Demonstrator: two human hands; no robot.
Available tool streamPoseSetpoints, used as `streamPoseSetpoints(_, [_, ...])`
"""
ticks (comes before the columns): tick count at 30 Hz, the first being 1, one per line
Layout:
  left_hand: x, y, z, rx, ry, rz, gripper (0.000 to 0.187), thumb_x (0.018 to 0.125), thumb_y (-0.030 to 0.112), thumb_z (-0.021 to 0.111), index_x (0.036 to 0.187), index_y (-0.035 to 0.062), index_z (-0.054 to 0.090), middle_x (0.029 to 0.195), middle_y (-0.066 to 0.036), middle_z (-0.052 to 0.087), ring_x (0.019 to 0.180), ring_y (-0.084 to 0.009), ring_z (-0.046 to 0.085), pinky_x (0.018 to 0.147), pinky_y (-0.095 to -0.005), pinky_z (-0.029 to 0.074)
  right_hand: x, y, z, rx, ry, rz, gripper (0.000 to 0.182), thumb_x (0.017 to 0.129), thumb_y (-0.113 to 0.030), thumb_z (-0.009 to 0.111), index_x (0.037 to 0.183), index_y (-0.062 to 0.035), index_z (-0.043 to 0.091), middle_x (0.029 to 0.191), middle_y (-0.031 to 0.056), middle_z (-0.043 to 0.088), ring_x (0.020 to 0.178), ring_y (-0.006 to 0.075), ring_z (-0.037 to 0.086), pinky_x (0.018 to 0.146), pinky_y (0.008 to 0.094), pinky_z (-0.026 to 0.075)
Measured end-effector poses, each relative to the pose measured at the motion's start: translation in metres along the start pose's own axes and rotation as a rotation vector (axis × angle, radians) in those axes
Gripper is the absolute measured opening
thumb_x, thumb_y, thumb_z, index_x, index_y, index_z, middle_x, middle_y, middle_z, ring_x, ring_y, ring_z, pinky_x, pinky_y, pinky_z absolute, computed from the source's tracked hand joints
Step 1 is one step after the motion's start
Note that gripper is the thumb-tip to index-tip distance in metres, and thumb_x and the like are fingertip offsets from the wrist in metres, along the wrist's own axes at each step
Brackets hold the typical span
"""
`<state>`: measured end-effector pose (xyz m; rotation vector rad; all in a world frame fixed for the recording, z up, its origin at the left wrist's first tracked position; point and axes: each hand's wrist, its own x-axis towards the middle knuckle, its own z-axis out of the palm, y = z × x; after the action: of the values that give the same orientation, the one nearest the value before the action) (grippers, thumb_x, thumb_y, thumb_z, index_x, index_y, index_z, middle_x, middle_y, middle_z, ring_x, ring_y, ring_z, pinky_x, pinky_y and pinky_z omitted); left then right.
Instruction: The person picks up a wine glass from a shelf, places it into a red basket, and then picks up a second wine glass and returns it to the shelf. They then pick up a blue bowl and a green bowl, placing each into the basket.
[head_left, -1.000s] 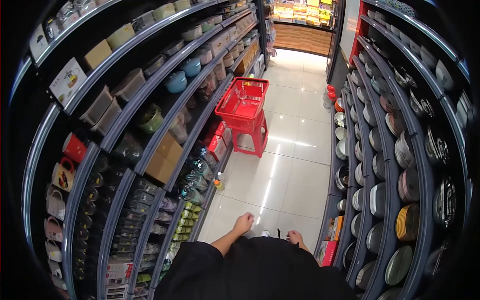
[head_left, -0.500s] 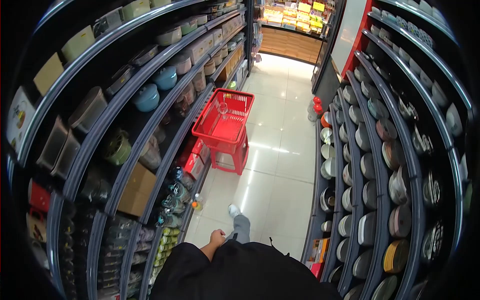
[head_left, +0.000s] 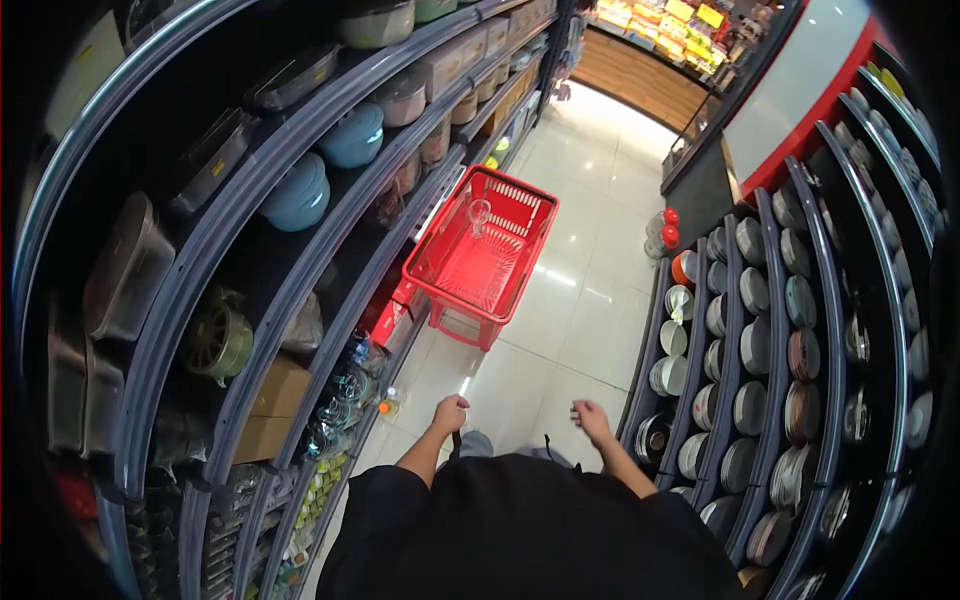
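Both hands show now where half a second ago only the left did, and a red basket appears larger, nearer the walker. Nearest, the left hand has its fingers curled in; whether its grip holds anything cannot be told. Beside it, the right hand's grip hangs loose, fingers parted, nothing visible in it. Ahead, well apart from both, the red basket sits on a red stool beside the left-hand shelves. Apparently plastic, it should prove light and stiff, best taken by the rim on opposite sides and kept level. Its mouth faces up, its long axis running along the aisle. Toward its far end is a clear glass, likely slippery and fragile, safest held around the bowl; its tilt is unclear. Beyond stands a wood-fronted counter.
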<state>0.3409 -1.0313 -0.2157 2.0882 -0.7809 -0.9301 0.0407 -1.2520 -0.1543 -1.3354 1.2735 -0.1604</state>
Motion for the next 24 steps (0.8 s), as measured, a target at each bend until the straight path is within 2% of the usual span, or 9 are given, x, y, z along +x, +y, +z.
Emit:
streamPoseSetpoints(2, [0.005, -0.002, -0.019, -0.073, 0.006, -0.046, 0.019, 0.072, 0.001, 0.057, 0.087, 0.0048, 0.068, 0.087, -0.016, 0.069, 0.086, -0.0294, 0.067, 0.079, -0.0374, 0.052, 0.01, -0.048, 0.014, 0.024, -0.005, -0.005, 0.03, 0.095, -0.03, 0.054, 0.109, -0.0037, 0.06, 0.095, 0.0068, 0.065, 0.079, 0.0155, 0.061, 0.068, 0.0298, 0.05])
streamPoseSetpoints(6, [-0.015, -0.033, -0.048, -0.001, 0.036, -0.107, 0.021, 0.074, -0.001, 0.054, 0.088, 0.0042, 0.068, 0.085, -0.014, 0.07, 0.082, -0.0264, 0.068, 0.076, -0.0349, 0.053, 0.035, -0.062, 0.042, -0.021, -0.058, 0.041, 0.027, 0.094, -0.028, 0.055, 0.107, -0.0051, 0.062, 0.093, 0.0072, 0.066, 0.08, 0.0151, 0.062, 0.07, 0.0304, 0.05])
streamPoseSetpoints(8, [-0.03, -0.091, -0.044, 0.024, 0.104, -0.156, 0.021, 0.073, -0.003, 0.055, 0.087, 0.0038, 0.068, 0.087, -0.014, 0.07, 0.082, -0.0241, 0.068, 0.077, -0.0329, 0.053, 0.05, -0.036, 0.054, -0.241, -0.166, 0.024, 0.028, 0.091, -0.028, 0.057, 0.102, -0.003, 0.064, 0.087, 0.0084, 0.067, 0.078, 0.0147, 0.062, 0.07, 0.0303, 0.05])
streamPoseSetpoints(10, [-0.056, -0.131, -0.04, 0.026, 0.214, -0.226, 0.022, 0.073, -0.004, 0.055, 0.091, 0.0031, 0.067, 0.087, -0.013, 0.07, 0.08, -0.0235, 0.068, 0.071, -0.0348, 0.055, 0.039, -0.046, 0.065, -0.603, -0.145, -0.126, 0.033, 0.088, -0.031, 0.06, 0.104, -0.0022, 0.066, 0.091, 0.0134, 0.069, 0.087, 0.0211, 0.066, 0.079, 0.0334, 0.051])
streamPoseSetpoints(12, [-0.075, -0.178, -0.019, -0.206, 0.321, -0.532, 0.02, 0.079, 0.001, 0.057, 0.096, 0.0032, 0.065, 0.087, -0.01, 0.067, 0.076, -0.0231, 0.067, 0.06, -0.0352, 0.055, 0.042, -0.09, 0.071, -0.605, -0.194, -0.135, 0.032, 0.089, -0.031, 0.06, 0.105, -0.0043, 0.066, 0.092, 0.0151, 0.069, 0.091, 0.023, 0.066, 0.082, 0.0344, 0.051])
streamPoseSetpoints(16, [-0.089, -0.128, -0.022, -0.377, 0.312, -0.854, 0.016, 0.086, 0.011, 0.057, 0.095, 0.002, 0.066, 0.083, -0.011, 0.068, 0.067, -0.02, 0.066, 0.055, -0.0323, 0.054, 0.103, -0.135, 0.07, -0.604, -0.278, -0.222, 0.028, 0.091, -0.028, 0.059, 0.101, -0.0037, 0.067, 0.087, 0.0137, 0.069, 0.084, 0.0232, 0.066, 0.077, 0.0343, 0.051])
streamPoseSetpoints(18, [-0.081, -0.107, -0.011, -0.576, 0.388, -0.902, 0.017, 0.089, 0.014, 0.057, 0.098, 0.0022, 0.065, 0.085, -0.01, 0.066, 0.062, -0.0183, 0.065, 0.047, -0.029, 0.051, 0.127, -0.184, 0.074, -0.522, -0.342, -0.442, 0.025, 0.093, -0.024, 0.057, 0.098, -0.002, 0.066, 0.081, 0.0137, 0.068, 0.073, 0.0227, 0.065, 0.069, 0.0345, 0.051])
streamPoseSetpoints(22, [-0.037, -0.026, 0.011, -0.864, 0.575, -0.88, 0.016, 0.09, 0.016, 0.056, 0.092, 0.0029, 0.066, 0.078, -0.007, 0.065, 0.067, -0.0178, 0.065, 0.055, -0.0295, 0.053, 0.196, -0.281, 0.096, -0.485, -0.392, -0.651, 0.022, 0.092, -0.02, 0.056, 0.092, 0.0004, 0.064, 0.077, 0.0168, 0.065, 0.066, 0.0258, 0.064, 0.064, 0.0356, 0.05])
streamPoseSetpoints(24, [-0.024, -0.005, 0.024, -0.662, 0.42, -0.747, 0.015, 0.087, 0.014, 0.058, 0.088, 0.003, 0.068, 0.076, -0.008, 0.067, 0.067, -0.0181, 0.066, 0.06, -0.0315, 0.054, 0.243, -0.313, 0.108, -0.476, -0.436, -0.692, 0.021, 0.09, -0.019, 0.057, 0.092, 0.0006, 0.064, 0.079, 0.0188, 0.065, 0.071, 0.0294, 0.066, 0.067, 0.0369, 0.052])
